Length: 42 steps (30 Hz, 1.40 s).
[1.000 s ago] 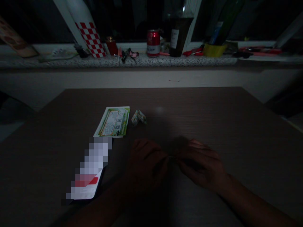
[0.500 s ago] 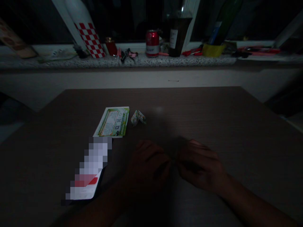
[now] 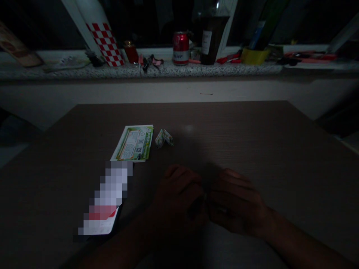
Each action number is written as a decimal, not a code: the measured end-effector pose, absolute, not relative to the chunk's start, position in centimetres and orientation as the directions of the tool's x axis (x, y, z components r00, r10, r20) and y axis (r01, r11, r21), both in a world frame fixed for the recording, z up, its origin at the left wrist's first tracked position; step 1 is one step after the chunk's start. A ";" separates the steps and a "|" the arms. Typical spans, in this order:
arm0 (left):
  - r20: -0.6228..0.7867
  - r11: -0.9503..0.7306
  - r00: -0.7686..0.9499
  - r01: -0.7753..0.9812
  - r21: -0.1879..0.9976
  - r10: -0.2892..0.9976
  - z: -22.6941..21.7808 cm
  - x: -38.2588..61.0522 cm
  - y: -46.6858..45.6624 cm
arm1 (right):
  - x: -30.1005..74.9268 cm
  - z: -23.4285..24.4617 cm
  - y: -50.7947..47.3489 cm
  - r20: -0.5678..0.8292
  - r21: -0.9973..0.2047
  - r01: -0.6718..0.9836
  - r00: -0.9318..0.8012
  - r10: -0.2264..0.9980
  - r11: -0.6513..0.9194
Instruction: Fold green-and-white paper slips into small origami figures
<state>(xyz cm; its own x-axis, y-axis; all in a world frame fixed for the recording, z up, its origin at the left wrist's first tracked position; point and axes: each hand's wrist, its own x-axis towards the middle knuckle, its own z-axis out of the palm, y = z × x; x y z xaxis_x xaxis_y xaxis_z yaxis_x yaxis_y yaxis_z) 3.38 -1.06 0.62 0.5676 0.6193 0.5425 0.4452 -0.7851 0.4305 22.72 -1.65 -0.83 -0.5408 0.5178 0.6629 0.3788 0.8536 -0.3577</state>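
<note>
My left hand (image 3: 178,194) and my right hand (image 3: 238,201) rest close together low over the table, with their fingertips nearly meeting. The fingers of both are curled into a pinch. Whatever lies between them is hidden by the dark and by the fingers; only a tiny pale spot shows there. Beyond my left hand stands a small folded paper piece (image 3: 164,138), two pointed parts joined in a V. Beside it lies a stack of green and white printed paper sheets (image 3: 133,144). A phone (image 3: 103,226) with a lit, pixelated screen lies left of my left hand.
The dark wooden table (image 3: 252,127) ends at a wall below a granite windowsill (image 3: 157,73). Along the sill stand a red can (image 3: 181,48), a dark bottle (image 3: 212,45), a red-checked bottle (image 3: 105,43), a small red jar (image 3: 131,52) and a yellow tape roll (image 3: 254,56).
My right hand has turned slightly and its fingers lie flatter and closer to my left hand. The fingertips have drawn together. Paper and phone have stayed put.
</note>
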 end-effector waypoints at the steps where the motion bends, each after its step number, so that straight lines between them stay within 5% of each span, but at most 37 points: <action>1: 0.538 -0.780 0.565 0.455 0.429 0.625 0.7 3.4 -1.1 | 22.7 -0.7 -1.6 0.681 -0.349 0.367 -0.533 0.502 0.862; 14: 0.564 -0.704 0.447 0.581 0.408 0.695 1.1 2.2 0.1 | 23.1 1.3 -2.0 0.749 -0.349 0.406 -0.421 0.512 0.845; 21: 0.566 -0.627 0.346 0.647 0.434 0.749 1.0 1.1 0.7 | 23.9 0.5 -1.9 0.735 -0.573 0.342 -0.188 0.652 0.745; 24: 0.420 -0.494 0.266 0.563 0.662 0.867 0.5 1.7 0.1 | 23.8 -0.4 -1.8 0.666 -0.686 0.307 -0.100 0.739 0.660; 29: -0.049 -0.014 0.292 0.209 0.978 0.955 -0.7 2.6 -0.4 | 23.2 -1.0 -1.7 0.493 -0.824 0.321 0.000 0.870 0.467; 37: -0.310 0.346 0.225 -0.143 0.927 0.924 -0.9 2.6 0.4 | 23.4 -1.4 -1.2 0.340 -0.936 0.037 -0.161 0.927 0.349; 42: -0.385 0.428 0.231 -0.175 0.887 0.893 -1.0 2.7 0.4 | 23.7 -1.8 -1.3 0.357 -0.905 0.155 -0.231 0.905 0.396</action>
